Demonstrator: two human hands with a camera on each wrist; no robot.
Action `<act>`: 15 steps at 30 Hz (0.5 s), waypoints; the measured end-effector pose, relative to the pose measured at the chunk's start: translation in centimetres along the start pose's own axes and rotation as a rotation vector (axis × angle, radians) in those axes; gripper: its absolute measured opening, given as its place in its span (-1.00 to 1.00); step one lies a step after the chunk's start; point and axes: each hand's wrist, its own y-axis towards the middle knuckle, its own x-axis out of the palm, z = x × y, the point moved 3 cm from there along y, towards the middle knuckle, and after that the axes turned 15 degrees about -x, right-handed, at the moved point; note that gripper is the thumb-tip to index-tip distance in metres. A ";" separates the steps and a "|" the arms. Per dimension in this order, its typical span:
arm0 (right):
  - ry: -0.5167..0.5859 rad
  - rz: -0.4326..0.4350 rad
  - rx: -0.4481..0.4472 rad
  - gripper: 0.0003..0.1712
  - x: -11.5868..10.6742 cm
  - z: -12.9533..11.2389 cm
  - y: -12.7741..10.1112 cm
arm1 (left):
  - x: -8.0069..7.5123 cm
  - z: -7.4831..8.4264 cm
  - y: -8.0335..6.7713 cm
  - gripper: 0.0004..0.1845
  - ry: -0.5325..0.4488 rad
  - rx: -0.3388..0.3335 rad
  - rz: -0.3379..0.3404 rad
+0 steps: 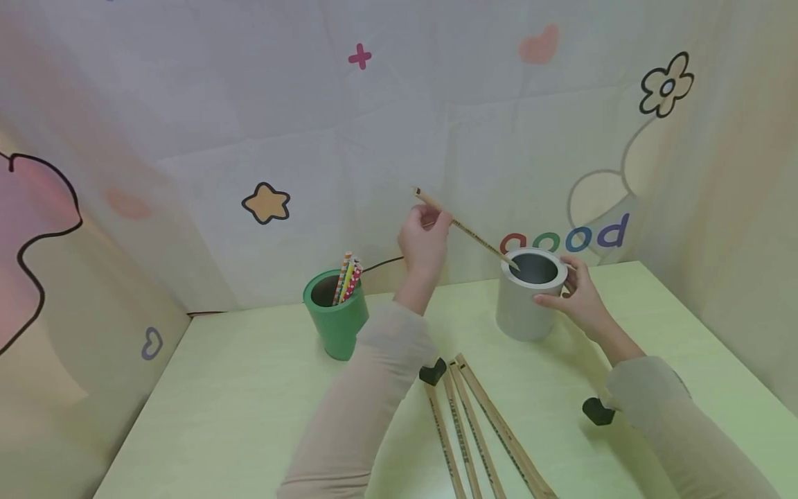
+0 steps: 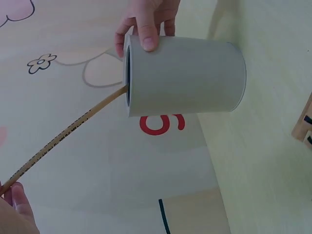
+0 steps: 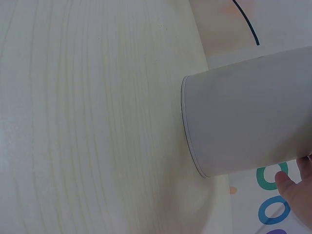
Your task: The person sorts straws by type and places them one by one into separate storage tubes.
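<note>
My left hand (image 1: 424, 239) is raised above the table and pinches a long wooden stick (image 1: 464, 227), which slants down to the right with its lower tip just inside the mouth of a grey cup (image 1: 526, 298). In the left wrist view the stick (image 2: 63, 138) meets the rim of the cup (image 2: 187, 75). My right hand (image 1: 576, 291) holds the cup by its rim on the right side, thumb on the front. The right wrist view shows the cup (image 3: 248, 124) standing on the table with a fingertip at its edge.
A green cup (image 1: 337, 315) with several patterned sticks stands left of my left arm. Three more wooden sticks (image 1: 474, 430) lie on the pale green table (image 1: 218, 416) near the front. Patterned fabric walls close in the back and sides.
</note>
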 end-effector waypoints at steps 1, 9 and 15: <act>0.002 0.001 0.000 0.06 0.0 0.0 0.0 | 0.4 -0.2 -0.2 -0.82 0.019 0.002 0.001; 0.010 0.002 -0.001 0.07 0.1 -0.1 -0.1 | 3.0 -1.6 -1.8 -0.83 0.141 0.028 -0.050; 0.004 0.001 0.000 0.06 0.0 0.0 -0.1 | 3.9 -2.6 -2.5 -0.79 0.232 0.018 -0.102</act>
